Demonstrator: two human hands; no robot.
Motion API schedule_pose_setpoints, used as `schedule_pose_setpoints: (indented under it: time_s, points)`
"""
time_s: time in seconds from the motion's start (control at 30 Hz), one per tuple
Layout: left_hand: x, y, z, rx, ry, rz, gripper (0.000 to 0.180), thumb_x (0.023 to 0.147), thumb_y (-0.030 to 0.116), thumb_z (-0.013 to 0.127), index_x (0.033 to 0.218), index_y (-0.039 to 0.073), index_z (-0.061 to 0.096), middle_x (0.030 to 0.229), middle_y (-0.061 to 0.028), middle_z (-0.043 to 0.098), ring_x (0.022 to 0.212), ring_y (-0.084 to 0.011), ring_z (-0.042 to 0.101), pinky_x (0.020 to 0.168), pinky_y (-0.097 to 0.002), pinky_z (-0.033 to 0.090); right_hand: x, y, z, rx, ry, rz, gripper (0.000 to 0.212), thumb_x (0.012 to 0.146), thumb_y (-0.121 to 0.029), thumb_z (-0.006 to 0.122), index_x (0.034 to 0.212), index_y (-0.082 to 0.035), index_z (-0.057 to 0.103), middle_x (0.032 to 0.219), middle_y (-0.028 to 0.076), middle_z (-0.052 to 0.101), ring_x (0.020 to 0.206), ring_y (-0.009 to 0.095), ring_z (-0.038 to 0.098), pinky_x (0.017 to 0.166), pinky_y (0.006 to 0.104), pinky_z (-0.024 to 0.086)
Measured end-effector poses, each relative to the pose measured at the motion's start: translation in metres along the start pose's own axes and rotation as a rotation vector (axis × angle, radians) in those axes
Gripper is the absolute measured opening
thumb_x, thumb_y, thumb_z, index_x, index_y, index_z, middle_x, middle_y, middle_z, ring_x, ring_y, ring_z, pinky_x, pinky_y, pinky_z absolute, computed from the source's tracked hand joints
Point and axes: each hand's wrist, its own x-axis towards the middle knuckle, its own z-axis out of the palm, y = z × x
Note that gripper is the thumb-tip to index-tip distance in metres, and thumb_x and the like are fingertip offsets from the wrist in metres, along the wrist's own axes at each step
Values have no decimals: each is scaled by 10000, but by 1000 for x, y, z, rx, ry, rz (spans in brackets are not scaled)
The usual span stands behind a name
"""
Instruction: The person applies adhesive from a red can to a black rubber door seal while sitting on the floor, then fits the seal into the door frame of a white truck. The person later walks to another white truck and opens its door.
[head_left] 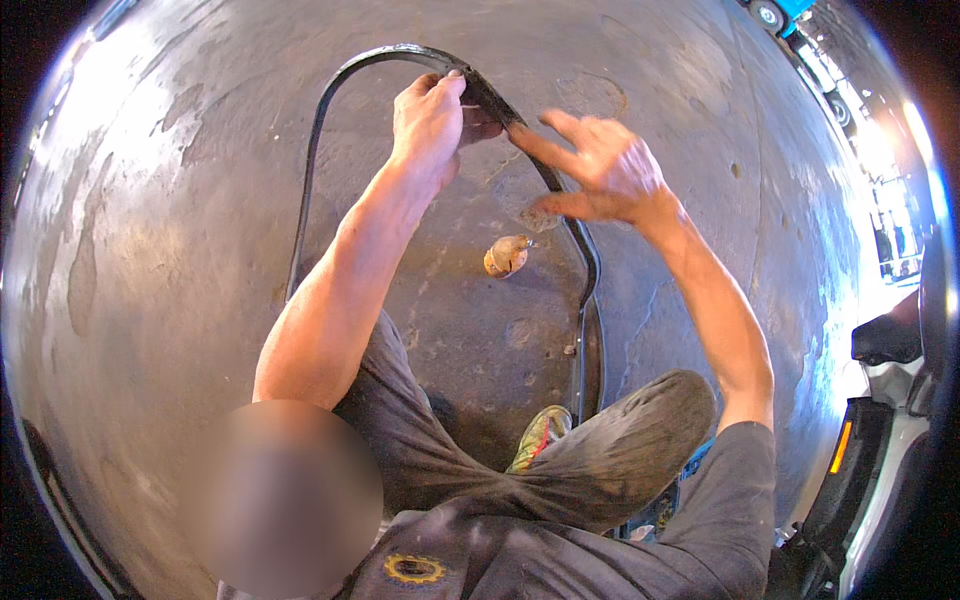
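A long black trim strip arcs up from the floor in front of me and bends back down on the right toward my legs. Near the top of the arc my left hand is closed round it, thumb on the upper edge and fingers behind. My right hand is beside the strip's right limb, fingers spread and slightly blurred. Its index fingertip meets or nearly meets the strip; I cannot tell which. Below the arc, a small round yellow-tan thing, perhaps a tape roll, lies on the floor.
I sit on the worn grey concrete floor with bent legs, one shoe showing. At the right edge stands part of a vehicle with black and white panels. A blue vehicle is at the far right. Blue items lie behind my right knee.
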Motion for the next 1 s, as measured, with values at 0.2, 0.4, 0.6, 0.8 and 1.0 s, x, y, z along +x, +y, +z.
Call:
schedule_pose_setpoints:
  time_s: [0.2,0.4,0.6,0.8,1.0]
  points:
    - [5,-3,0,1,-1,-5,195,945,158,467,991,-15,544,863,-128,625,735,-252,652,649,-401,567,-16,-11,-3,22,-68,88,853,611,-588,714,1356,-242,479,1255,152,519,882,303,611,759,409,501]
    - [6,-2,0,-55,16,-26,190,947,167,467,963,-2,552,866,-133,630,708,-253,642,648,-400,567,-3,-7,5,10,-9,125,841,625,-580,709,1373,-299,447,1293,144,488,922,309,602,792,433,494]
    - [7,-4,-1,-112,9,-45,192,946,171,472,940,3,565,871,-132,632,724,-257,642,661,-405,570,-39,-11,8,94,-85,140,800,662,-521,721,1380,-328,425,1270,149,497,885,309,619,731,413,503]
    - [9,-4,1,-131,13,-62,182,956,151,436,955,-1,537,842,-140,618,710,-270,645,652,-419,572,-31,-7,16,303,32,192,701,725,-396,724,1358,-255,458,1253,147,524,963,352,606,779,403,509]
    - [10,-2,-4,-184,15,-46,199,953,161,444,911,0,553,828,-127,616,713,-263,641,647,-411,571,-37,-13,19,439,41,219,646,766,-281,706,1355,-224,448,1229,133,548,972,333,610,781,393,517]
